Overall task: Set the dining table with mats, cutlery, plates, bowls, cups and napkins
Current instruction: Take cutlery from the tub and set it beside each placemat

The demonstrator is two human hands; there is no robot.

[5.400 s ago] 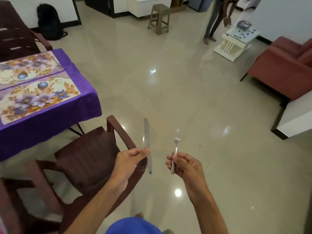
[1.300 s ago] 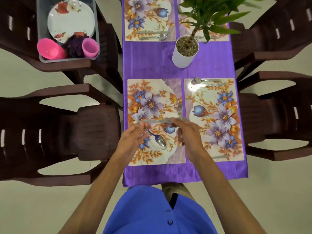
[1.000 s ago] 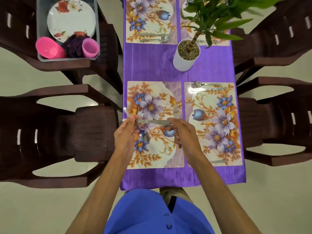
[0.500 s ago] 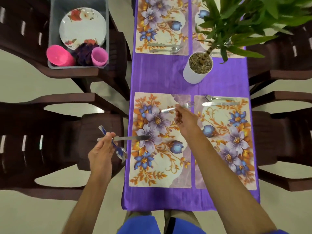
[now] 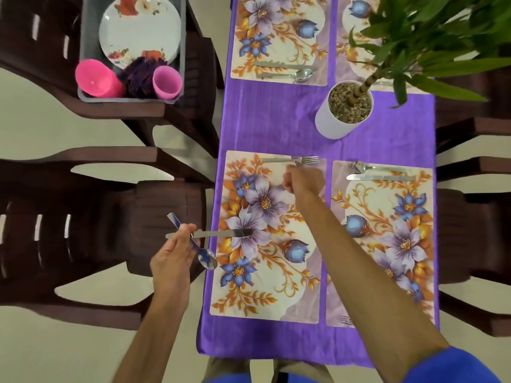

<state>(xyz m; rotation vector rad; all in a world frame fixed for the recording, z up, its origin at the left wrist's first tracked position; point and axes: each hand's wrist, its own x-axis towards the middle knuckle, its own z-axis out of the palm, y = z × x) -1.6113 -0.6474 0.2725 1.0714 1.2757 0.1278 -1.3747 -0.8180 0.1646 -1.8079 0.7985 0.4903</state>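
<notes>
Fork [image 5: 290,160]: steel, flat along the far edge of the near left mat [image 5: 269,286], tines pointing right.
Knife [image 5: 221,233]: held level, blade tip over that mat's left edge.
Spoon [image 5: 203,251]: crossed under the knife, bowl nearest, just off the mat.
Right mat [image 5: 387,244]: knife and another utensil lying along its far edge.
Plates [image 5: 139,27], pink cups [image 5: 98,78]: in the grey tub, far left.
</notes>
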